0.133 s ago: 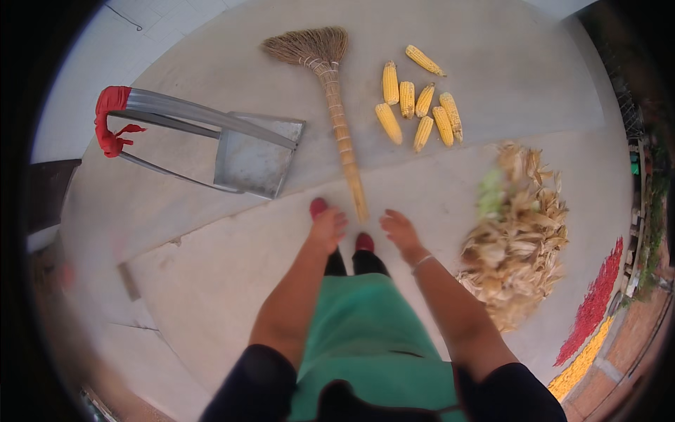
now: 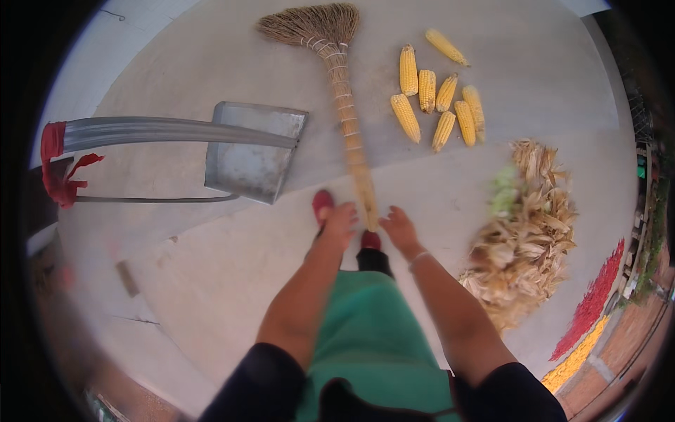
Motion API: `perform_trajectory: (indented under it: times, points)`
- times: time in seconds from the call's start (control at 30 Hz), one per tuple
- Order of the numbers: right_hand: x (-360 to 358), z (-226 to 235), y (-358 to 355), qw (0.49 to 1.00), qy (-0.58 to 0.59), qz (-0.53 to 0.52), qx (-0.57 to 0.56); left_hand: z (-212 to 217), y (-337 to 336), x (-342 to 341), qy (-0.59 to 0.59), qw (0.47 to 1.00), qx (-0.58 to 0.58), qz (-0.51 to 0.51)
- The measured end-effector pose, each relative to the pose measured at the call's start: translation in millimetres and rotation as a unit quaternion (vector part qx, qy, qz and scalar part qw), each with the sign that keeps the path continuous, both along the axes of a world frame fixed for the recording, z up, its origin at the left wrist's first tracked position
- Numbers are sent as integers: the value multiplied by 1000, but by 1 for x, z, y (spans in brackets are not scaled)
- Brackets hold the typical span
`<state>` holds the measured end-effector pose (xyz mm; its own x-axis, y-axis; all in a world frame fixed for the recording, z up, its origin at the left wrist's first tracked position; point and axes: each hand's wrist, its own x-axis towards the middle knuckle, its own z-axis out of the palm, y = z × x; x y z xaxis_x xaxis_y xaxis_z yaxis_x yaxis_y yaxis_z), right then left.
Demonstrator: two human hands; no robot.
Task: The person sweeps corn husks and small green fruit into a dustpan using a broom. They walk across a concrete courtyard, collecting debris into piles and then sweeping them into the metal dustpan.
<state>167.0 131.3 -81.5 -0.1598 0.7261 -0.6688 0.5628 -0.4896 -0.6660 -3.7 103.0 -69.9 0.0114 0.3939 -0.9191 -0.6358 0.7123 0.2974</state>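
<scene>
A straw broom [image 2: 344, 98] lies on the concrete with its bristles far off and its handle end toward me. My left hand [image 2: 342, 222] hovers just left of the handle end, fingers extended and holding nothing. To the right of that same end is my right hand [image 2: 398, 230], also empty, its fingers loosely apart. Whether either hand touches the handle is hard to tell. At the left, a metal dustpan [image 2: 256, 165] lies with its long handle pointing left, a red cloth [image 2: 53, 158] tied round the grip.
Several yellow corn cobs [image 2: 427, 91] lie at the far right. Nearer, a heap of dry husks [image 2: 538, 232] covers the ground on my right. Beyond it run a red strip [image 2: 590, 299] and a yellow strip [image 2: 576, 355]. My red shoes [image 2: 323, 204] stand below my hands.
My hands have come closer together, the left one shifting right toward the broom's handle end. My view has moved, so the dustpan's grip appears farther left and the cobs farther right.
</scene>
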Motion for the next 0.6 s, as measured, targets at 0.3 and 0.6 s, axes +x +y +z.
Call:
perform_trajectory:
  times: [0.3,0.6]
  points:
    - [-56,-10,0,990,-88,110,-14,9,9,-11,-8,998,-17,-60]
    - [-117,294,43,972,200,0,-123,294,19,-104,175,922,296,-175]
